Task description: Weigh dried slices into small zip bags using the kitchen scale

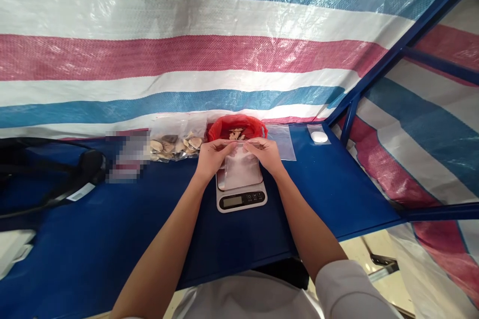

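My left hand (216, 155) and my right hand (265, 153) pinch the top edge of a clear plastic bag (241, 169) between thumbs and fingers. The bag hangs over a white digital kitchen scale (242, 202) and hides part of its weighing plate. No reading can be made out on the scale's display. Just behind my hands stands an open red plastic bag (239, 122) with pale dried slices (236, 134) inside. To the left of it, clear bags hold more dried slices (175, 145).
Another flat clear bag (282, 142) lies right of the red bag. A small bag with a white round item (319, 137) is at the right rear. Black straps (82, 174) and a white object (15, 250) sit left on the blue table (149, 224). Striped sheeting (187, 55) rises behind.
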The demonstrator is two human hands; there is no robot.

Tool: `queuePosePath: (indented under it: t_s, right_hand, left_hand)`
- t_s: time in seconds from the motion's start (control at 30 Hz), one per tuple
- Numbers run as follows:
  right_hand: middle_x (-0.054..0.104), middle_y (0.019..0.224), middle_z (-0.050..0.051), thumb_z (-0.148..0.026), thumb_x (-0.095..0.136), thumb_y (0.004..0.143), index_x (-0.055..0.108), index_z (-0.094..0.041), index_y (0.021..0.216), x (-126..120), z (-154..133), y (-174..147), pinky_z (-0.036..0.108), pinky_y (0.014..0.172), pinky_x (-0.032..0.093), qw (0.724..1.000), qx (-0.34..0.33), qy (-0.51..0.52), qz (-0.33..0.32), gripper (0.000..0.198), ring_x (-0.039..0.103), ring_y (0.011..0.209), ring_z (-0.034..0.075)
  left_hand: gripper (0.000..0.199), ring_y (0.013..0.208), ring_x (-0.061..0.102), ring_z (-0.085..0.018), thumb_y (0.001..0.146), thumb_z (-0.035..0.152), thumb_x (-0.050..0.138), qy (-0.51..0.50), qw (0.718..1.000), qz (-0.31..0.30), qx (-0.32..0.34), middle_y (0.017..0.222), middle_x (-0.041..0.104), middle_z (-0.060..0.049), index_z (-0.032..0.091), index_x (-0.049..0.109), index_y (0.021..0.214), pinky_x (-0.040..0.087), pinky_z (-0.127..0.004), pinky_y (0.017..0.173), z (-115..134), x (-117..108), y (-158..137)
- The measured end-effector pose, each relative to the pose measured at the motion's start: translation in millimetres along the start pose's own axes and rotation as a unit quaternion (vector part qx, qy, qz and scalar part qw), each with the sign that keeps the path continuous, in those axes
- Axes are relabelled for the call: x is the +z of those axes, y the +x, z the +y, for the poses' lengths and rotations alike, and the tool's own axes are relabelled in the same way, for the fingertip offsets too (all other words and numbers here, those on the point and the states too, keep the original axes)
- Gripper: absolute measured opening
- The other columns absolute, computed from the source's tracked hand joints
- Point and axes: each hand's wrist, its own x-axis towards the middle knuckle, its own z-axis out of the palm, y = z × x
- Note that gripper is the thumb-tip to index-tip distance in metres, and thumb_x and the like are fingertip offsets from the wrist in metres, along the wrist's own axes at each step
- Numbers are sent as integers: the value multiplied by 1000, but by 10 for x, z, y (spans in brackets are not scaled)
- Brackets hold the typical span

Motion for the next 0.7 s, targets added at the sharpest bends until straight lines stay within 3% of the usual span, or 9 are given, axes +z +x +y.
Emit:
queuePosePath:
  t_s: [0.23,0.4,0.7]
  right_hand:
    - [78,84,4,-54,80,70,79,-22,86,4,15,8,32,60,63,1000,-2,-15,-10,36,73,76,23]
    - [77,81,3,-52,80,72,80,-22,82,-12,-2,3,32,58,62,1000,2,-17,-26,31,72,69,21]
    - [79,87,3,-51,83,70,82,-24,91,-325,-123,-14,30,62,62,998,42,41,12,34,74,82,23]
  left_hand:
    - [45,66,67,-20,66,57,84,-5,1000,-6,0,73,75,-6,15,79,83,57,-34,72,9,-33,0]
    - [45,67,66,-19,66,57,85,-13,1000,-19,-6,73,76,-6,15,79,82,56,-33,71,2,-36,-9]
    - [40,67,64,-18,69,56,83,-53,997,-37,-45,72,74,-5,17,79,78,54,-32,71,121,-44,-5]
